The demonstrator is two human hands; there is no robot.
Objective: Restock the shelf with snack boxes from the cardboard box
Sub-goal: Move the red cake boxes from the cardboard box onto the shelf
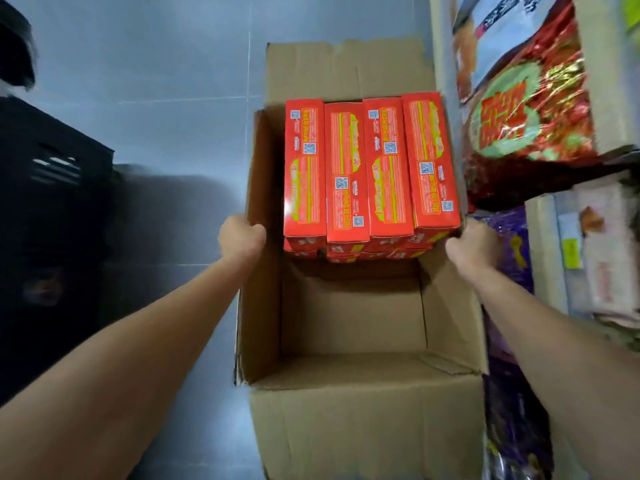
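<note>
Both hands are gripping the cardboard box (pixel 349 427). The left hand (pixel 242 239) is curling its fingers over the top edge of the box's left wall. The right hand (pixel 472 245) is clamping the right wall's edge, just beside the nearest corner of the stock. Neither hand is touching a snack box.

Judged step: the person appears to be steadying or shifting the box, not yet picking. The next move calls for one hand to let go of the wall, reach into the far half of the box and take hold of a top-row carton by its near end.

Contents: the red snack boxes (pixel 370 171) are sitting in the far half of the box, four side by side on top, packed touching. The ends of a further layer are showing beneath them. The near half of the box is showing only its cardboard bottom. The flaps are standing open.

Surroundings: the shelf (pixel 440 46) is standing just right of the box, carrying red foil bags (pixel 519 109) and, nearer the person, purple bags (pixel 512 244). The box is resting on the grey tiled floor (pixel 156 64). A dark cabinet (pixel 52 185) is standing well apart to the box's left.
</note>
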